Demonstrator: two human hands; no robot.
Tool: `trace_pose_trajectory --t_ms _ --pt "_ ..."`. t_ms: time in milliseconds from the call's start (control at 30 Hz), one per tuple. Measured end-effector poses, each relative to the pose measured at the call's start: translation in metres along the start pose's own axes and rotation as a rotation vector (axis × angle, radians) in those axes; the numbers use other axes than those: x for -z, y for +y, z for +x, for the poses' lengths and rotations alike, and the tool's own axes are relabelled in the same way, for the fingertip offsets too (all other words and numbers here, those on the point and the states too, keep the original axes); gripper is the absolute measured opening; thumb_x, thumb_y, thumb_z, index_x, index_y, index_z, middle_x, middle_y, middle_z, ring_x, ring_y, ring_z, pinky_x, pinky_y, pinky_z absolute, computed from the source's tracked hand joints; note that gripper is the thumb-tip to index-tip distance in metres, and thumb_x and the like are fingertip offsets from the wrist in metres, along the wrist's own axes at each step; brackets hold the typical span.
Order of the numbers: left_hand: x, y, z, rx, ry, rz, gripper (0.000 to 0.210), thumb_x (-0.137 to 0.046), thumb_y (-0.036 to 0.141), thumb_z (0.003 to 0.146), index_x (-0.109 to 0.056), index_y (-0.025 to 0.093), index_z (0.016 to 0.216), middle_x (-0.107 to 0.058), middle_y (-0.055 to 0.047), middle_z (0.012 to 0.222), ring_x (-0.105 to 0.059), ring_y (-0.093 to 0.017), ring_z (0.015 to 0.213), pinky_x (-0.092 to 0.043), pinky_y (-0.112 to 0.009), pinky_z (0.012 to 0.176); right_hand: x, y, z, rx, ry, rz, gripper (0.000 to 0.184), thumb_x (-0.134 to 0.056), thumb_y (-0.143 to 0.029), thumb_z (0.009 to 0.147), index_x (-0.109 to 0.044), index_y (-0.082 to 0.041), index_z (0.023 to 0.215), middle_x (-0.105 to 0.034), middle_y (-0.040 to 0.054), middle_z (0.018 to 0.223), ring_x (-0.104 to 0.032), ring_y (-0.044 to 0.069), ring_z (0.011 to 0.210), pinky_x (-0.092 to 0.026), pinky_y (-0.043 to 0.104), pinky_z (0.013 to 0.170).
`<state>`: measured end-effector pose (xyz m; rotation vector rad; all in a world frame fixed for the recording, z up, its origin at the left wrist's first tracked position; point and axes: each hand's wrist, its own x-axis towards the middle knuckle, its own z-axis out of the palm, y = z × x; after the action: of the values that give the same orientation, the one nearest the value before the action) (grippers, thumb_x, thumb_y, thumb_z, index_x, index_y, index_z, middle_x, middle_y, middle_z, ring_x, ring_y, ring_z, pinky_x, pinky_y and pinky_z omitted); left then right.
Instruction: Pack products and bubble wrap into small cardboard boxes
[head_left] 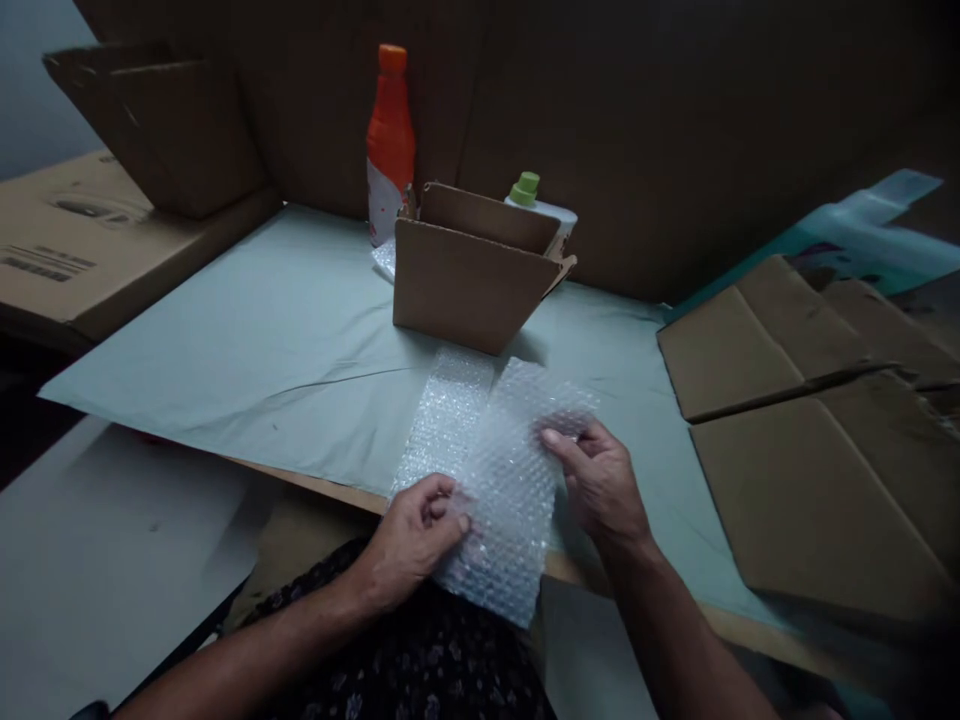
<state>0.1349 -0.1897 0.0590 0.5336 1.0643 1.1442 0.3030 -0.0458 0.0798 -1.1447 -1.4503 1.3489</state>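
Bubble wrap sheet (506, 500) was held up at the table's near edge, slanted, lower end hanging over the edge above the lap. Left hand (420, 530) was clamped on its left side, thumb and fingers pinching the plastic. Right hand (604, 480) was clamped on the upper right side, thumb on the near face, fingers partly seen through the film. Bubble wrap strip (454, 395) lay flat on the table, partly covered by the held sheet; whether the two were joined, could not tell.

Small cardboard box (461, 285) stood just beyond the strip, top open, flaps up; inside not visible. Orange bottle (391, 120) stood upright behind the box's left side, a bubble wrap scrap (384, 262) near its base. White bottle (559, 213) with a green cap showed behind the box's right side, lower part hidden.

Pale green cover (255, 330) lay over the table, creased. Brown cartons (810, 480) sat along the right, a teal container (862, 240) behind them. Printed carton (90, 230) lay at far left, an open carton (191, 140) tilted on top. Dark brown panel (675, 120) closed off the back. White surface (112, 550) showed lower left; dark patterned clothing (450, 670) covered the lap.
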Motion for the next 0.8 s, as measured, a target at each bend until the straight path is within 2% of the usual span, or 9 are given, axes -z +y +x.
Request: trace_pose_trajectory --t_ms 67,133,267,400,500,567,667,800 --pt "0.014 0.002 -0.010 0.012 0.097 -0.042 0.058 -0.082 0.050 0.071 -0.055 0.020 0.112 -0.064 0.002 0.078 -0.057 -0.013 0.063 -0.045 -0.026 0.062 -0.010 0.008 0.010 0.013 -0.062 -0.067 0.028 -0.081 -0.040 0.072 -0.069 -0.023 0.091 -0.073 0.0021 0.089 -0.065 0.020 0.081 -0.051 0.034 0.080" --pt "0.026 0.000 -0.019 -0.003 0.190 -0.035 0.066 -0.084 0.048 0.069 -0.053 0.020 0.120 -0.064 0.003 0.077 -0.057 -0.012 0.063 -0.044 -0.024 0.062 -0.021 0.015 0.015 0.037 -0.128 -0.125 0.026 -0.079 -0.038 0.073 -0.067 -0.022 0.090 -0.071 0.0014 0.086 -0.063 0.019 0.079 -0.050 0.033 0.077" --pt "0.040 -0.014 -0.035 0.005 0.325 0.006 0.060 -0.085 0.045 0.068 -0.059 0.016 0.114 -0.062 0.003 0.071 -0.056 -0.011 0.063 -0.044 -0.025 0.063 -0.039 0.024 0.014 0.087 -0.224 -0.235 0.020 -0.073 -0.034 0.077 -0.064 -0.022 0.091 -0.065 0.0003 0.082 -0.059 0.018 0.076 -0.046 0.031 0.072" --pt "0.045 -0.023 -0.045 0.069 0.348 0.055 0.057 -0.083 0.047 0.066 -0.062 0.016 0.108 -0.063 0.003 0.070 -0.057 -0.013 0.062 -0.046 -0.027 0.063 -0.045 0.028 0.008 0.121 -0.290 -0.325 0.015 -0.068 -0.033 0.081 -0.061 -0.021 0.088 -0.062 -0.0003 0.081 -0.056 0.017 0.074 -0.044 0.029 0.069" --pt "0.047 -0.025 -0.049 0.090 0.348 0.101 0.050 -0.082 0.045 0.065 -0.065 0.018 0.103 -0.065 0.001 0.073 -0.059 -0.015 0.065 -0.046 -0.028 0.065 -0.046 0.030 0.005 0.131 -0.297 -0.354 0.018 -0.067 -0.034 0.082 -0.062 -0.021 0.095 -0.064 0.0005 0.084 -0.058 0.017 0.075 -0.044 0.030 0.071" --pt "0.050 -0.028 -0.051 0.102 0.342 0.127 0.044 -0.080 0.044 0.066 -0.067 0.018 0.099 -0.067 0.000 0.075 -0.060 -0.016 0.068 -0.047 -0.028 0.068 -0.045 0.032 0.005 0.135 -0.300 -0.381 0.026 -0.066 -0.035 0.082 -0.063 -0.022 0.104 -0.065 0.0013 0.086 -0.059 0.018 0.076 -0.045 0.032 0.072" --pt "0.055 -0.036 -0.055 0.099 0.325 0.163 0.038 -0.079 0.044 0.067 -0.069 0.017 0.092 -0.069 -0.002 0.076 -0.060 -0.016 0.069 -0.046 -0.027 0.067 -0.046 0.034 0.003 0.141 -0.312 -0.488 0.038 -0.066 -0.035 0.081 -0.064 -0.023 0.117 -0.062 -0.0005 0.078 -0.056 0.018 0.070 -0.043 0.033 0.071" --pt "0.059 -0.045 -0.061 0.107 0.300 0.228 0.034 -0.075 0.044 0.071 -0.069 0.016 0.090 -0.068 -0.003 0.075 -0.058 -0.015 0.067 -0.044 -0.027 0.065 -0.045 0.036 0.000 0.173 -0.333 -0.619 0.056 -0.065 -0.033 0.082 -0.057 -0.022 0.137 -0.060 -0.0003 0.077 -0.056 0.020 0.071 -0.045 0.037 0.076"
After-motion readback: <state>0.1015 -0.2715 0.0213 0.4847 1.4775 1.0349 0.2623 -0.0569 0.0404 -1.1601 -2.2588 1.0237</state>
